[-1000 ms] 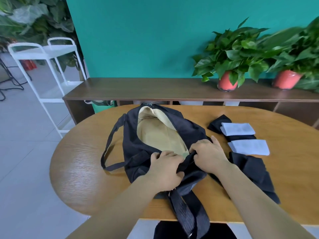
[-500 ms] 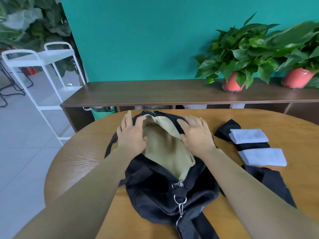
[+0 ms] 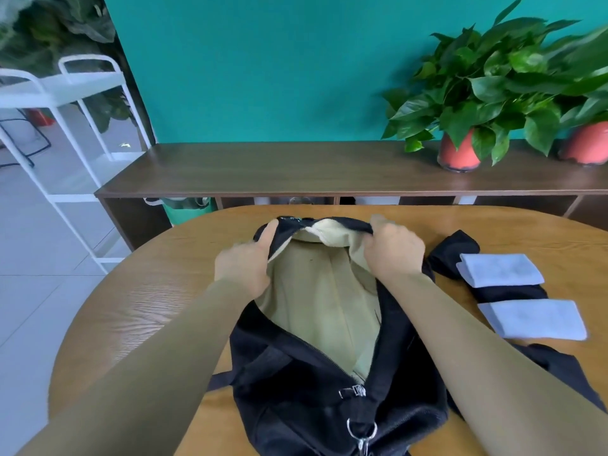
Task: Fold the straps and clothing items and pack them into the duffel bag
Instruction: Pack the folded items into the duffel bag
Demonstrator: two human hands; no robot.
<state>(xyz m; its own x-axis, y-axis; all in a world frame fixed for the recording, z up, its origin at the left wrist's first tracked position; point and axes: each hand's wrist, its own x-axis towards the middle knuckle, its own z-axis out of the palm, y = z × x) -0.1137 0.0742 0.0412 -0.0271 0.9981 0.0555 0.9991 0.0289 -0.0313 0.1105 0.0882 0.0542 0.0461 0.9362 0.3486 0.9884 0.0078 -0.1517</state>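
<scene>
A black duffel bag (image 3: 296,373) lies unzipped on the round wooden table (image 3: 138,311), its beige lining (image 3: 316,291) showing. My left hand (image 3: 243,261) grips the far left edge of the opening. My right hand (image 3: 393,248) grips the far right edge, fingers curled over the rim. To the right lie two folded pale blue cloths (image 3: 500,269) (image 3: 534,319) on top of dark clothing (image 3: 513,292). A metal ring and clip (image 3: 362,429) hang at the bag's near end.
A dark wooden sideboard (image 3: 296,169) runs behind the table with two potted plants (image 3: 460,153) (image 3: 589,143). A white metal trolley (image 3: 65,93) stands at the left over a tiled floor. A green bin (image 3: 187,209) sits under the sideboard.
Both hands moved from the bag's near end to its far end. They lay flat on the opening half a second ago; now they grip the rim and spread it wider.
</scene>
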